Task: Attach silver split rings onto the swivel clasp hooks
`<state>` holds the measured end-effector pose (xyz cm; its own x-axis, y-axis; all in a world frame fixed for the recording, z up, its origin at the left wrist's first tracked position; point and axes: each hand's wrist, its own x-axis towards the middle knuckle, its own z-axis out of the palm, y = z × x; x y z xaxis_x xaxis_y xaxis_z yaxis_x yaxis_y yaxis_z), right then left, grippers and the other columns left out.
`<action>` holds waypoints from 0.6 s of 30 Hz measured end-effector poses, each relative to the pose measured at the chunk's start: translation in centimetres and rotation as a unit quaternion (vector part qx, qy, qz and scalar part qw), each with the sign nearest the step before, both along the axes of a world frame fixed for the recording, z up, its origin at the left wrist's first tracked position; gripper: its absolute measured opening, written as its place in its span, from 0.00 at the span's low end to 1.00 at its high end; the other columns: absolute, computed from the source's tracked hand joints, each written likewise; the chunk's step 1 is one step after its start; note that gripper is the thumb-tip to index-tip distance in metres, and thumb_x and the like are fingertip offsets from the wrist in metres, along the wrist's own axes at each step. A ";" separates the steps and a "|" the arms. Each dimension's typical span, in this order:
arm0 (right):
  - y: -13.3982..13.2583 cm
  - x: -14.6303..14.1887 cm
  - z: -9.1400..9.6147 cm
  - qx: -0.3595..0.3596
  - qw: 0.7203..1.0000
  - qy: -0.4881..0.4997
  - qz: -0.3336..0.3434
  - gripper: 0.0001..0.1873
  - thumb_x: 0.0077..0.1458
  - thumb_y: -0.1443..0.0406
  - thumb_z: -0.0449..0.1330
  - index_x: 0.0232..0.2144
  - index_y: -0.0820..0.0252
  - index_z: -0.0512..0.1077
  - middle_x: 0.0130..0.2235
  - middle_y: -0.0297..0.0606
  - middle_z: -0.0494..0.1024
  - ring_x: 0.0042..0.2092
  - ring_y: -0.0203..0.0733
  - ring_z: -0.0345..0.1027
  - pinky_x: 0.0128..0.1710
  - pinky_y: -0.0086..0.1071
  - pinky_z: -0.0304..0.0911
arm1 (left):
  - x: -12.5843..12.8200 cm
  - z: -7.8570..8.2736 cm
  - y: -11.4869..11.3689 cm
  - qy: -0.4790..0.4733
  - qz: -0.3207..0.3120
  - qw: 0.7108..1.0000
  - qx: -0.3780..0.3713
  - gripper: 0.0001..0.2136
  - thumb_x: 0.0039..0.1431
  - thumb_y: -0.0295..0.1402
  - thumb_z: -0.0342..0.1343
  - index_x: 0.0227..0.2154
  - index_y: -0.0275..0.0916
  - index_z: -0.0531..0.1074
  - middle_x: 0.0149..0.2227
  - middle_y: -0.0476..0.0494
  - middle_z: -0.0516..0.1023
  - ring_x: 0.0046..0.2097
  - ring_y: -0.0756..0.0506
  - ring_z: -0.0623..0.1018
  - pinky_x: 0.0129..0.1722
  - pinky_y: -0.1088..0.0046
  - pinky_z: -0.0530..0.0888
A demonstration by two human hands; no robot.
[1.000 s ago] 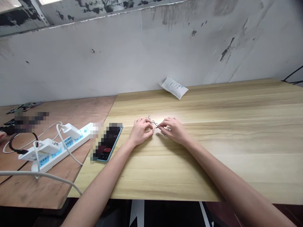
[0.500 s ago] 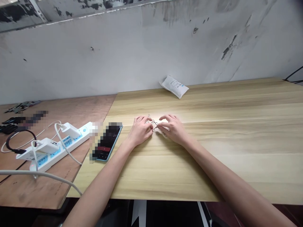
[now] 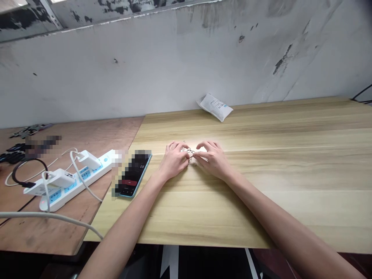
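Observation:
Several small, thin metal rings [image 3: 190, 151], which look linked like a chain, lie on the table between my two hands. My left hand [image 3: 176, 159] rests at their left side, its fingers bent over them and its thumb against them. My right hand [image 3: 213, 158] comes in from the right, with thumb and index finger on the right end of the rings. Both hands are closed in pinches. The fingers cover part of the rings, and their exact shape is too small to make out.
A phone [image 3: 134, 176] with a lit screen lies left of my left arm. Farther left, a white power strip [image 3: 78, 180] holds plugs and cables on a brown board. A white packet [image 3: 215, 107] lies at the back by the wall [image 3: 162, 69].
My hands stay in almost the same place, with slight finger movement at the rings. The whole view has shifted a little. The phone's displayed number went from 07 to 08.

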<state>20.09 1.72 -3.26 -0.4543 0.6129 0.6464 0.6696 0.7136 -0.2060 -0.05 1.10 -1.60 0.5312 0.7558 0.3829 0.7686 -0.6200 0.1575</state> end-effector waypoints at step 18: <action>0.1 0.5 0.1 -0.033 0.999 -0.013 -0.002 0.10 0.61 0.64 0.58 0.33 0.53 0.80 0.39 0.40 0.75 0.40 0.43 0.65 0.43 0.38 0.55 | -0.2 -0.2 0.1 -0.002 0.001 1.000 0.002 0.05 0.59 0.31 0.56 0.29 0.42 0.75 0.51 0.44 0.73 0.57 0.41 0.68 0.62 0.51 0.56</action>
